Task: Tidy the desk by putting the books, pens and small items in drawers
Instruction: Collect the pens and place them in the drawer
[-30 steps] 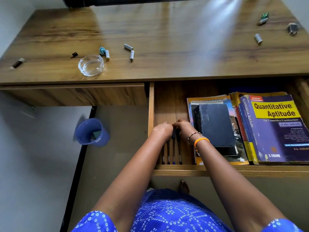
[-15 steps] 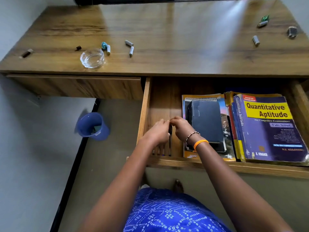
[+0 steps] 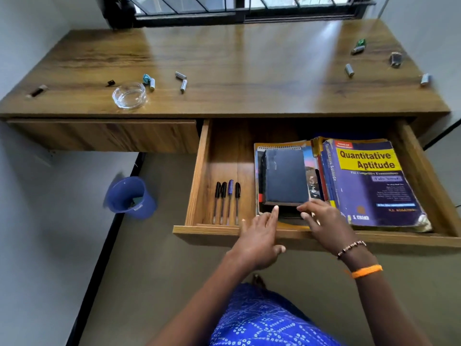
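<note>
Right drawer [image 3: 199, 171] is pulled out. Four pens [image 3: 226, 202] are lying side by side at its left end, apart from both hands. Dark book [image 3: 285, 179] is stacked on a notebook pile beside the purple textbook [image 3: 369, 181]. Left hand [image 3: 259, 236], fingers straight, is touching the dark book's near edge; right hand [image 3: 321, 221] is being held relaxed there, gripping nothing. Batteries [image 3: 183, 82] and glass dish [image 3: 129, 95] are sitting on the desk [image 3: 249, 71].
</note>
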